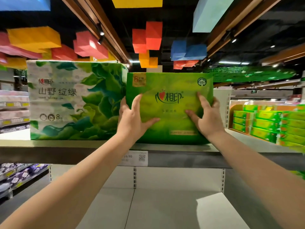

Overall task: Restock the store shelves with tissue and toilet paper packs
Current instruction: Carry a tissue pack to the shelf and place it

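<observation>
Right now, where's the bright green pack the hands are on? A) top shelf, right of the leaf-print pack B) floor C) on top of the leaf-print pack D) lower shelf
A: the bright green pack stands on the top shelf, right of the leaf-print pack.

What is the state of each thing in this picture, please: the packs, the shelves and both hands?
green tissue pack: upright on the top shelf, held at both sides
left hand: gripping the pack's left edge
right hand: gripping the pack's right edge
white and green leaf pack: upright on the top shelf, beside the green pack
top shelf: partly stocked
lower shelf: nothing on the visible part
price tag: fixed on the shelf edge
</observation>
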